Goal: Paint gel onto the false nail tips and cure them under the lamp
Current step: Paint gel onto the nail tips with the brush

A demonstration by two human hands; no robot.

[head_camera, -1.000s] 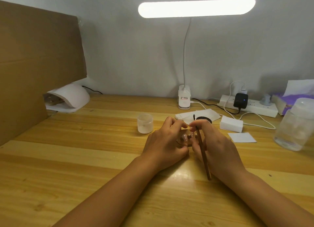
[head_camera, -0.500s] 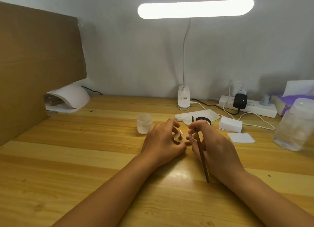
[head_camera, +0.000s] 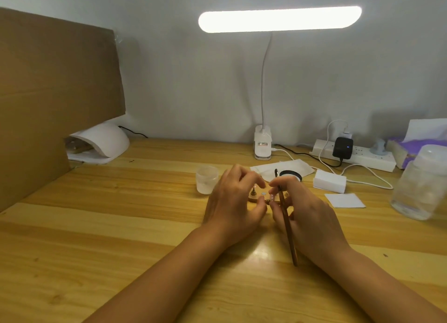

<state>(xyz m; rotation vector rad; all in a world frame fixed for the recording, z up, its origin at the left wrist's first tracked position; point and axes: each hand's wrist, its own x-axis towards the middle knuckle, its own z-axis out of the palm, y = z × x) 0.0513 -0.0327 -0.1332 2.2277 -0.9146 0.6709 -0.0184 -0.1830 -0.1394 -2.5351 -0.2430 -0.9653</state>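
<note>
Middle of the desk (head_camera: 121, 226): a little wooden stand (head_camera: 254, 199) is tucked between both hands. A small silver disc (head_camera: 263, 193) is seen on top of it, and a couple of pinkish nail tips (head_camera: 272, 197) at its right end, just beside the right fingertips.

The brush (head_camera: 286, 221) is clamped in the right hand (head_camera: 309, 216). Its brown handle is slanted back toward the wrist, and the dark tip is pointed up and away, near the black-rimmed pot (head_camera: 290, 174).

The left hand (head_camera: 232, 201) is arched over the stand's left side, fingers loosely curled, thumb down by the front edge. Whether the stand is actually gripped or only touched can't be told, since it's tiny and half hidden.

The white curing lamp (head_camera: 106, 141) is set well apart at the back left, beside the cardboard sheet (head_camera: 55, 93). A frosted little jar (head_camera: 206, 180) is found just left of the left hand. Off to the right, a white block (head_camera: 330, 183), a white pad (head_camera: 344, 200), a clear bottle (head_camera: 420, 189) and a power strip (head_camera: 362, 157) are laid out. Everything is lit by the bar lamp (head_camera: 278, 19) overhead.
</note>
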